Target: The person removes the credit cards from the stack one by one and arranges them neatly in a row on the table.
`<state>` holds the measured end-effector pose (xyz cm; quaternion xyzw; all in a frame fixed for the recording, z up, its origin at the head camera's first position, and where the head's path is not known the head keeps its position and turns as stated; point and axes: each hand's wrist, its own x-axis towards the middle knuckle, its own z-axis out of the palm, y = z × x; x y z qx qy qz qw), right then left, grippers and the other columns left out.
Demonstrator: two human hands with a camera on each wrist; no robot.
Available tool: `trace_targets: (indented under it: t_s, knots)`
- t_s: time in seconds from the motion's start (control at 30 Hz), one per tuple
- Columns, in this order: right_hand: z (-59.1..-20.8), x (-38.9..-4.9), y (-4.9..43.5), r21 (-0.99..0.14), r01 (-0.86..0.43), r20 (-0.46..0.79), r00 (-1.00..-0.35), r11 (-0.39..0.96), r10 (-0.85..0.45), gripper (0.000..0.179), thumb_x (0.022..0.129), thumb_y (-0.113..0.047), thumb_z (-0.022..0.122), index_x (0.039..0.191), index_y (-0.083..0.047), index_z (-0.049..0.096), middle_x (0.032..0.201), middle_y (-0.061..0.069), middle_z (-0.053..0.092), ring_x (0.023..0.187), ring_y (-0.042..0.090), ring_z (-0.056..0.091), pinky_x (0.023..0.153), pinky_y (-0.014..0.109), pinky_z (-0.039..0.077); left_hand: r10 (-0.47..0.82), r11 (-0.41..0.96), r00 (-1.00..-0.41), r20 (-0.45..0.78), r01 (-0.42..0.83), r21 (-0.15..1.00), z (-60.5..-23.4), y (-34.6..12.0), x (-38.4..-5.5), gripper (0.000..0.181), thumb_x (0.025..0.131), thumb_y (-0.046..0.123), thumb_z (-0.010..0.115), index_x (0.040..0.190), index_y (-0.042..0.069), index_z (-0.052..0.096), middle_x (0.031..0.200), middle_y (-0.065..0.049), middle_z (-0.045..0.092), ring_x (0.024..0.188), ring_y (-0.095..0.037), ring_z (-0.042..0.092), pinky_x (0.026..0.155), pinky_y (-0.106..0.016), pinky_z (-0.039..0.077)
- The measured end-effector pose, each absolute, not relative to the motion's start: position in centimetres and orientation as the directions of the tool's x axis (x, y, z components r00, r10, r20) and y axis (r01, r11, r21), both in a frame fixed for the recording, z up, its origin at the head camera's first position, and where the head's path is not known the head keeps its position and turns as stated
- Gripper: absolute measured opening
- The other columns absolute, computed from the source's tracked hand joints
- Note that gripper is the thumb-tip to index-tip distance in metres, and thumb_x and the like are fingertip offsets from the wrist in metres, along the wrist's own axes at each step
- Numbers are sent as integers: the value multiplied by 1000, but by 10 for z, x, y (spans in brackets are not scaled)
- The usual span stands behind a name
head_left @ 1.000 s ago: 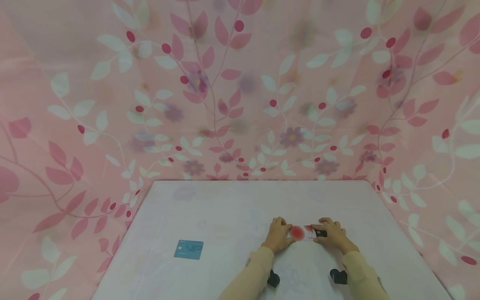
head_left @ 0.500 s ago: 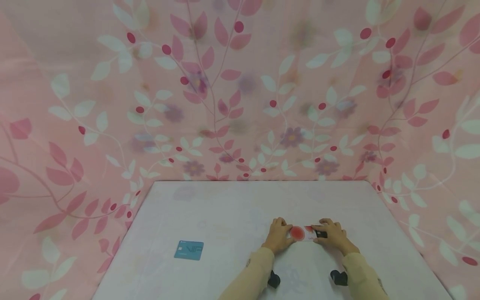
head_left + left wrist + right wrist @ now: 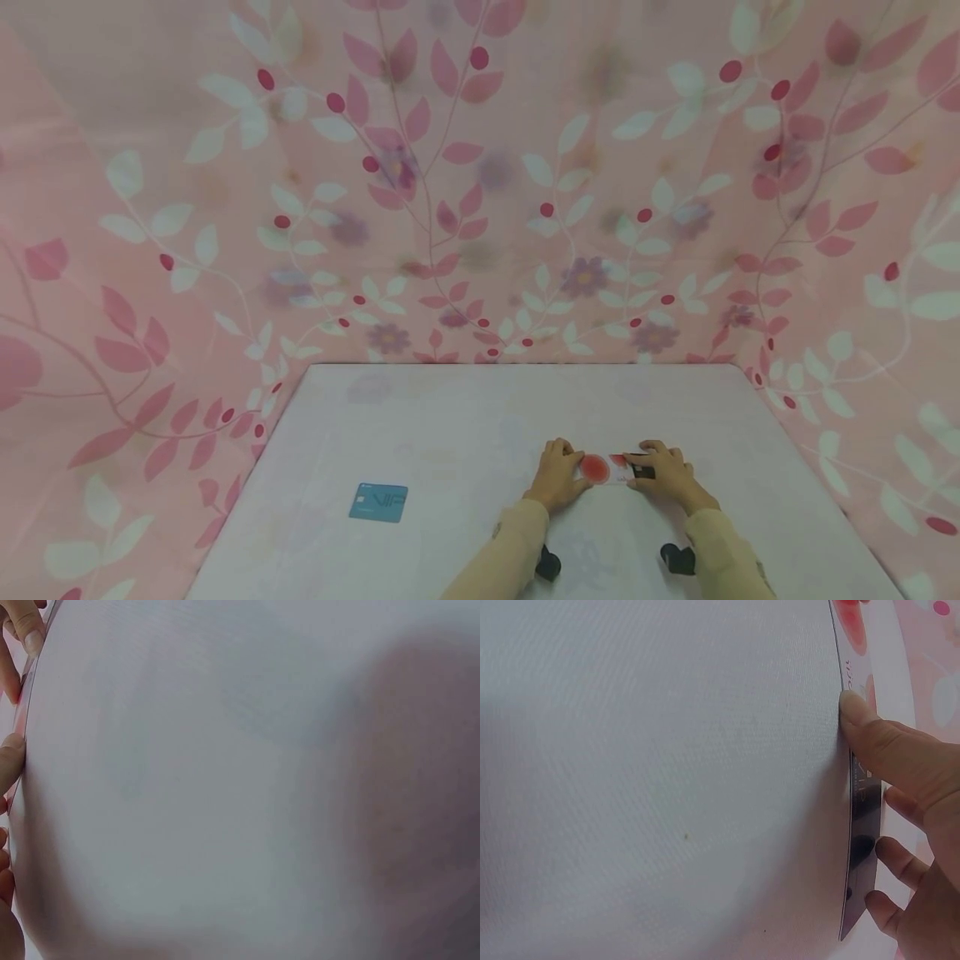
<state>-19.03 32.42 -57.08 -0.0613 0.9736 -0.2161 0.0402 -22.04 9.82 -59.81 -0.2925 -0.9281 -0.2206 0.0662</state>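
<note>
In the head view, a white card with a red disc [image 3: 595, 469] is held low over or on the white table, right of centre. My left hand [image 3: 555, 477] pinches its left end between thumb and fingers. At its right end, my right hand [image 3: 670, 477] pinches with thumb and index finger where a black bank card [image 3: 642, 468] meets it. Seen from the right wrist, the black card [image 3: 865, 832] runs on below the thumb, in line with the white one; whether they overlap I cannot tell. The left wrist view catches only fingertips along its left border.
A blue bank card [image 3: 378, 502] marked VIP lies flat at the left of the white table [image 3: 450, 417]. Two black objects [image 3: 678, 558] show beside the forearms, partly hidden by the sleeves. Pink floral cloth [image 3: 480, 208] stands behind and at both sides.
</note>
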Motion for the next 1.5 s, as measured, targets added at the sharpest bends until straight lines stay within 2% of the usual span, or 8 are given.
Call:
trace_targets:
  t_s: [0.2,0.37,0.6,1.0,1.23,1.5]
  knots:
    - [-569,-191,324,-430,-82,-77,-989,899,-127,55,73,-32,77,121,-9,64,128,25,46,105,49,39,74,59,38,515,748,-830,216,558,359,-599,98,-220,45,81,37,72,116,11,65,105,0,49,101,-14,42,88,-22,39]
    - [-569,-191,324,-422,-76,-87,-989,904,-124,55,74,-32,77,122,-10,64,128,25,46,105,49,40,75,59,38,522,732,-820,236,572,369,-599,96,-220,45,80,36,73,115,8,65,108,-2,51,102,-15,43,90,-22,40]
    - [-570,-192,324,-424,-98,-60,-989,901,-135,55,73,-33,77,120,-8,64,128,27,46,106,50,39,76,63,37,521,689,-808,277,589,422,-600,91,-216,50,78,32,75,117,2,63,110,-5,52,105,-17,44,93,-22,41]
    - [-571,-190,324,-423,-93,-58,-990,901,-130,54,74,-33,77,120,-8,64,129,27,45,106,51,38,77,63,36,530,670,-815,235,572,474,-601,88,-211,55,78,31,76,121,2,60,117,-6,52,113,-19,44,99,-22,40]
    - [-567,-190,323,-425,-78,-79,-989,902,-122,54,74,-31,77,121,-9,64,128,27,45,106,51,38,77,64,36,549,684,-809,213,580,441,-599,86,-210,53,78,33,76,120,5,62,123,-7,52,119,-20,44,102,-24,38]
    - [-569,-192,323,-411,-47,-115,-988,910,-103,59,73,-33,77,125,-10,60,129,26,43,106,50,38,79,65,36,574,691,-785,233,617,375,-602,85,-209,53,79,36,74,121,6,62,127,-5,55,118,-21,45,101,-25,38]
